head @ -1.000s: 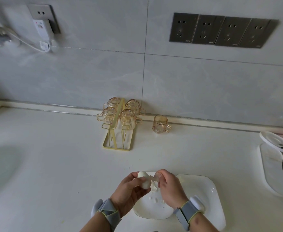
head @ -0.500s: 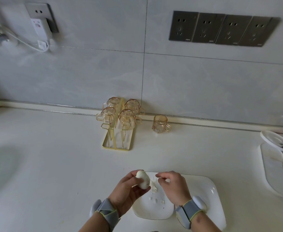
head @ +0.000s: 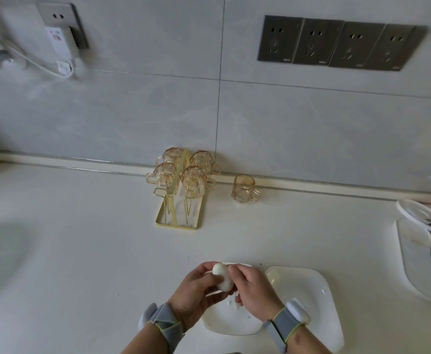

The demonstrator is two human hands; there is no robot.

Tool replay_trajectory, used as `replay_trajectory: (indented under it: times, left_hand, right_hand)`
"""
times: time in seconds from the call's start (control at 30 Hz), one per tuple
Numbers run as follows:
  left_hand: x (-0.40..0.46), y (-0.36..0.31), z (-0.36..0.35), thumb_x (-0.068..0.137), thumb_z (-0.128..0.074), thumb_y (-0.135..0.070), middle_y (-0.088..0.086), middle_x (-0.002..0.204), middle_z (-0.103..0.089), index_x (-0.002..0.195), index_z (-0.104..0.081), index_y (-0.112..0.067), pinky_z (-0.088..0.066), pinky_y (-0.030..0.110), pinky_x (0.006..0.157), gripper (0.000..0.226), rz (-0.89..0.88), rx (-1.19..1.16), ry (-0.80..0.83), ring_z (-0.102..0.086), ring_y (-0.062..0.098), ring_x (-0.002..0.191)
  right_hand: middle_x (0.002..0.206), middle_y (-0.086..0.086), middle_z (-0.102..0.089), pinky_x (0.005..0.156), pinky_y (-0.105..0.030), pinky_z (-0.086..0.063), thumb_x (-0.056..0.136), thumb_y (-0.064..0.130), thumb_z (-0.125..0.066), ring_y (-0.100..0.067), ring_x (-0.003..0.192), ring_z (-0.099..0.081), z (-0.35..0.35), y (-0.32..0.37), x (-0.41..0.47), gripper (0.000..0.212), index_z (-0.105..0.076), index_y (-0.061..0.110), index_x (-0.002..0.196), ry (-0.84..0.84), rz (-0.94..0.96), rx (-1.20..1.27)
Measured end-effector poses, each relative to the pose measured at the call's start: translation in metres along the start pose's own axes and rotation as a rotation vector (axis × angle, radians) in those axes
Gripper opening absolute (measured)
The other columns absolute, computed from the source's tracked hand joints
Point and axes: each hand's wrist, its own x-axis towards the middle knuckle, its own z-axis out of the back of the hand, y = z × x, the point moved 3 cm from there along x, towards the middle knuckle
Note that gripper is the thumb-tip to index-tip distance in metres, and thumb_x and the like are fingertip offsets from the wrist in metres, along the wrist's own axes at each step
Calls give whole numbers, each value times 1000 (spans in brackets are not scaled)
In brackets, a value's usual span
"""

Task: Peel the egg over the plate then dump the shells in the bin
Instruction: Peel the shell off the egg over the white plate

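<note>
egg (head: 222, 278): white, smooth, mostly bare of shell, held over the near plate (head: 231, 325). left hand (head: 196, 293) curled around it from below, fingers closed on it. right hand (head: 254, 290) narrow, fingertips pinched against the egg's right side. shell bits (head: 233, 303) lie on the plate (small white flecks). second plate (head: 319, 300) just beside, on the right.
</note>
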Motion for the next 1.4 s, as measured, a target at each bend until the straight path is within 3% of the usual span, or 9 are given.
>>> replay_trajectory:
  times: [0.2, 0.37, 0.7, 0.83, 0.97, 1.1, 1.23, 1.4]
  left_hand:
    - [2, 2, 1, 72, -71, -2, 23, 102, -69, 108, -64, -3, -57, 40, 82, 36, -2, -27, 7, -67, 40, 97]
    - [2, 1, -1, 80, -73, -3, 23, 105, -70, 111, -64, -3, -57, 38, 83, 32, -9, -26, 8, -68, 38, 96]
    - [2, 2, 5, 79, -64, 3, 27, 103, -70, 100, -63, -8, -58, 43, 83, 24, -14, -81, 19, -69, 42, 95]
    - [2, 2, 6, 76, -65, -4, 22, 99, -70, 97, -64, -10, -57, 41, 83, 22, -19, -81, -7, -69, 33, 90]
    - [4, 3, 11, 86, -59, -4, 16, 97, -69, 100, -64, -11, -53, 36, 79, 16, -19, -108, -63, -67, 24, 79]
    - [6, 3, 12, 85, -60, -3, 17, 94, -71, 104, -62, -5, -57, 34, 73, 19, -17, -134, -65, -68, 24, 76]
    - [7, 3, 11, 84, -63, -4, 22, 99, -71, 99, -63, -5, -57, 36, 78, 15, -4, -106, -50, -69, 32, 86]
    - [7, 5, 15, 85, -65, -9, 16, 92, -71, 97, -64, -9, -53, 35, 77, 12, 11, -83, -90, -68, 24, 79]
  right_hand:
    - [64, -3, -62, 54, -32, -51, 102, 25, -41, -10, 47, -57, 3, 1, -1, 32, -63, 11, 85, -49, -6, -55]
    - [66, 1, -62, 54, -31, -52, 103, 25, -41, -8, 47, -58, 4, 1, -1, 30, -63, 13, 85, -69, 10, -99]
    - [65, 2, -63, 50, -22, -48, 102, 19, -40, -6, 45, -56, 2, -1, 0, 28, -64, 16, 88, -63, -27, -61]
    - [60, 0, -62, 52, -21, -44, 102, 17, -43, -6, 46, -50, 3, -1, 0, 28, -67, 17, 89, -63, -42, -15]
    - [59, 1, -61, 54, -18, -42, 101, 15, -45, -5, 48, -48, 6, -4, 0, 26, -70, 16, 94, -86, -56, -3]
    - [61, 1, -62, 51, -25, -46, 101, 20, -45, -10, 47, -51, 4, -3, 0, 28, -71, 17, 91, -41, -95, 113]
    - [69, -7, -67, 51, -34, -54, 102, 29, -47, -23, 53, -60, -2, -3, -1, 33, -70, 10, 87, 31, -163, 350]
    - [69, -10, -65, 54, -36, -57, 99, 12, -47, -25, 55, -62, -1, 0, 0, 26, -70, 6, 87, 58, -155, 382]
